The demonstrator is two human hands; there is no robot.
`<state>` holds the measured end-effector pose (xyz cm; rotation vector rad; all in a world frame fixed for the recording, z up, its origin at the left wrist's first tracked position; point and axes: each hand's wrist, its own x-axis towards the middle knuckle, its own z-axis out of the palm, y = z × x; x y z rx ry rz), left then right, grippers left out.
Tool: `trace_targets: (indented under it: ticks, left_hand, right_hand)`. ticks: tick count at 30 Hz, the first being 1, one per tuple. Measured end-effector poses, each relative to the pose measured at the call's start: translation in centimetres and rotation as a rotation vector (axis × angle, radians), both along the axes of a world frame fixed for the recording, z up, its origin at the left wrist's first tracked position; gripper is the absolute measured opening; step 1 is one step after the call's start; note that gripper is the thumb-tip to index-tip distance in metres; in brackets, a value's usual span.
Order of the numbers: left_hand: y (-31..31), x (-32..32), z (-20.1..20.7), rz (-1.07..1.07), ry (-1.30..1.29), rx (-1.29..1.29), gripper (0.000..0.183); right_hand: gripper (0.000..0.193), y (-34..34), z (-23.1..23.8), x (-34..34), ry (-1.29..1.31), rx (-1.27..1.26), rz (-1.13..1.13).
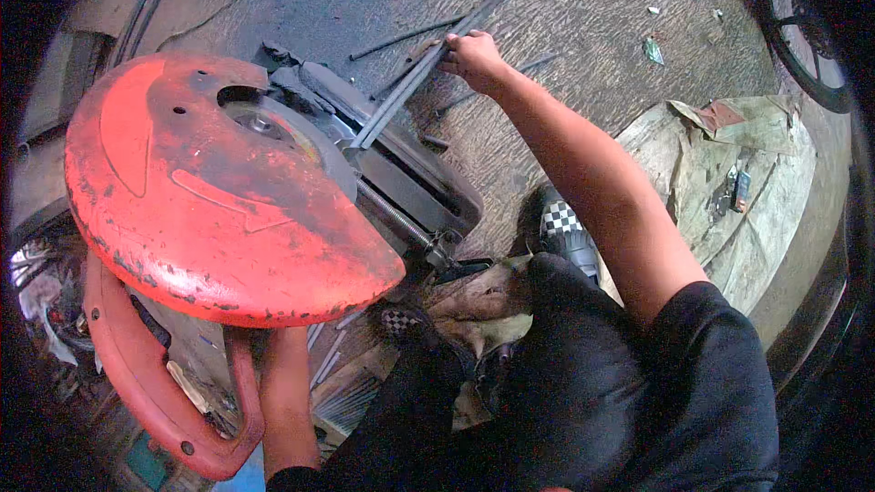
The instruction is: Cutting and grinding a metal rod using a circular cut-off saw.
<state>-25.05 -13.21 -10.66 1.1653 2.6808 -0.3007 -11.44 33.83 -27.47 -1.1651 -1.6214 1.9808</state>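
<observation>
A chop saw with a scuffed red blade guard fills the left side. Beneath the guard, part of its round cutting disc shows. A pair of long grey metal bars runs side by side from the disc's edge out to the far right, over the saw's dark base. My right hand is closed around these bars, partway along them. Up from the lower edge comes my left forearm, beside the red handle. The guard covers my left hand, so its fingers cannot be seen.
Loose dark rods lie on the worn floor beyond the saw. A threaded clamp screw runs along the base. At right are a crumpled pale sheet, a small box and a wheel. My checkered shoe is near the base.
</observation>
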Motion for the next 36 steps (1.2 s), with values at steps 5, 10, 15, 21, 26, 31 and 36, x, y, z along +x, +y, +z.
trace_targets:
  ticks: [5,10,15,21,26,31,36]
  left_hand:
    - [0.0,-0.1,0.0,-0.005,0.0,0.001,0.023]
    - [-0.2,0.0,0.2,-0.002,-0.003,0.001,0.022]
    - [-0.4,0.1,0.3,-0.002,-0.003,-0.003,0.022]
    - [-0.5,0.1,0.4,-0.002,-0.004,-0.007,0.021]
    - [-0.7,0.2,0.5,-0.001,-0.005,-0.007,0.021]
    - [-1.0,0.3,0.7,-0.001,-0.004,-0.009,0.02]
    - [-1.1,0.5,0.7,0.0,-0.006,-0.01,0.019]
  right_hand:
    - [0.021,0.0,-4.0,-1.3,0.139,0.047,-0.093]
    - [0.016,1.0,-5.8,-2.4,0.211,-0.018,-0.027]
    - [0.011,0.8,-4.8,-2.0,0.089,-0.315,-0.167]
    - [0.019,1.0,-2.7,-0.5,0.045,0.639,0.244]
    - [0.018,0.9,2.1,1.0,-0.296,0.957,0.424]
    - [0.028,-0.4,3.0,-0.7,0.166,-0.574,-0.303]
    - [0.025,-0.2,2.0,-0.7,0.184,-0.125,-0.064]
